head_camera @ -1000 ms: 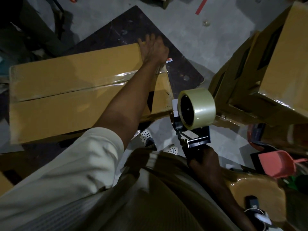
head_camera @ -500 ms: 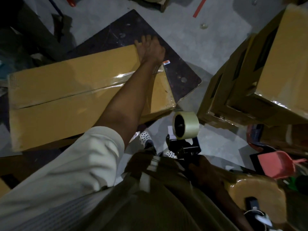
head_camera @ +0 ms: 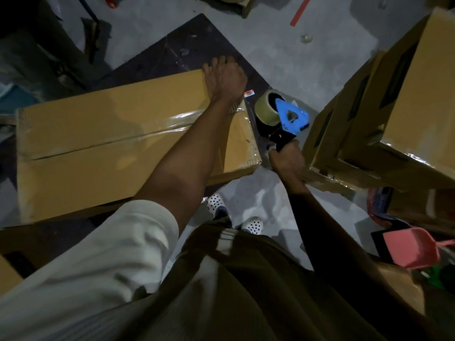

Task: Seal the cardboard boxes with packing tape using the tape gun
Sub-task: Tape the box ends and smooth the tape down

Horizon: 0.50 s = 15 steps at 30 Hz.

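Pressing the far right corner of the cardboard box point(head_camera: 110, 134), the left hand point(head_camera: 225, 80) lies flat, fingers extended; the right hand point(head_camera: 288, 161) grips the tape gun point(head_camera: 283, 116) with curled fingers, just beside the box's right end.

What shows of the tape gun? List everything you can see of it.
The blue-and-black plastic tape gun has a blue side plate over a black frame and carries a roll of glossy tan packing tape at its far end. The right hand grips its black handle, roll end pointing away from the person. It hangs beside the right end of the long brown cardboard box, over a dark floor mat; whether it touches the box is unclear.
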### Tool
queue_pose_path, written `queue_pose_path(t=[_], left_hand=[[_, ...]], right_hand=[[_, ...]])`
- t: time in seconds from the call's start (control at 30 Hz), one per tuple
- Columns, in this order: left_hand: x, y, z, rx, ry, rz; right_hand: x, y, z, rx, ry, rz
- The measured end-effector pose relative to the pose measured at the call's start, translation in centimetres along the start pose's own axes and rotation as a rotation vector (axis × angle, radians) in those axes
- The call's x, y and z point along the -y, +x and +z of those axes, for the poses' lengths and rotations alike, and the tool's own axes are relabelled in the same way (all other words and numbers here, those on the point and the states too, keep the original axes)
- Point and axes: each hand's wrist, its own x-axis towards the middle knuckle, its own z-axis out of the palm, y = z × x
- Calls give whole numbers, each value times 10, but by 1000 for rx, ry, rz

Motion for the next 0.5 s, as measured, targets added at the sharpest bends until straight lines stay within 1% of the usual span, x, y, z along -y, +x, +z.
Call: queue_pose_path(t=[0.07, 0.13, 0.23, 0.3, 0.33, 0.37, 0.43, 0.5], left_hand=[[-2, 0, 0, 0, -8, -2], [-1, 1, 0, 10, -22, -7], [0, 3, -1, 30, -32, 1], [2, 7, -3, 54, -51, 9], [3, 10, -5, 75, -67, 5], [5, 13, -8, 102, -90, -1], [8, 19, -14, 153, -110, -9], [10, 20, -16, 170, -79, -11]], right_hand=[[8, 27, 11, 31, -38, -12], [5, 57, 29, 87, -20, -23], [-5, 102, 53, 191, 155, 8], [18, 92, 36, 97, 269, 10], [41, 69, 17, 31, 326, -29], [61, 52, 4, 1, 381, -103], [95, 21, -12, 39, 475, -281], [119, -4, -11, 92, 487, -414]])
